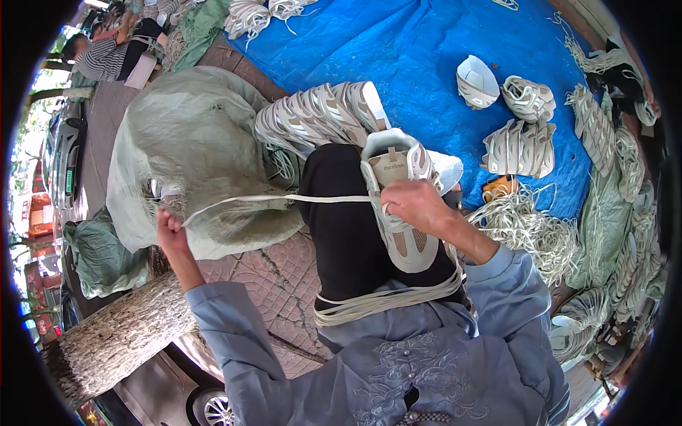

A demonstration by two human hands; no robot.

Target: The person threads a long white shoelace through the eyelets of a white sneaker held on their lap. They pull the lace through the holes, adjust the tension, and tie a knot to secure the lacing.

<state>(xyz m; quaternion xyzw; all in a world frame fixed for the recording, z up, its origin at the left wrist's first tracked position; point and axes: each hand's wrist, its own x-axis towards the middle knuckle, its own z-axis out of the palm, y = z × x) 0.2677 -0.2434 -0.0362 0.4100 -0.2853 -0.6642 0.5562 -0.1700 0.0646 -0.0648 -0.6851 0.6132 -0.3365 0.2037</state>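
A beige and white sneaker upper (413, 250) lies on my lap over the dark trousers, its toe pointing toward me. My right hand (418, 206) is closed on its lacing area, fingers curled at the eyelets. From there a pale flat shoelace (312, 199) stretches across to the left. Far out at that side, my left hand (170, 228) pinches the lace in closed fingers, in front of a big pale sack. Several loose laces (387, 304) lie across my thighs. What exactly the right fingertips grip is partly hidden.
A row of nested uppers (320, 117) leans beyond my knee, beside the sack (188, 149). More uppers (520, 148) stand on a blue tarp (398, 53). A heap of laces (533, 231) lies at the right. A tree trunk (128, 326) is at lower left; another person (106, 60) sits far left.
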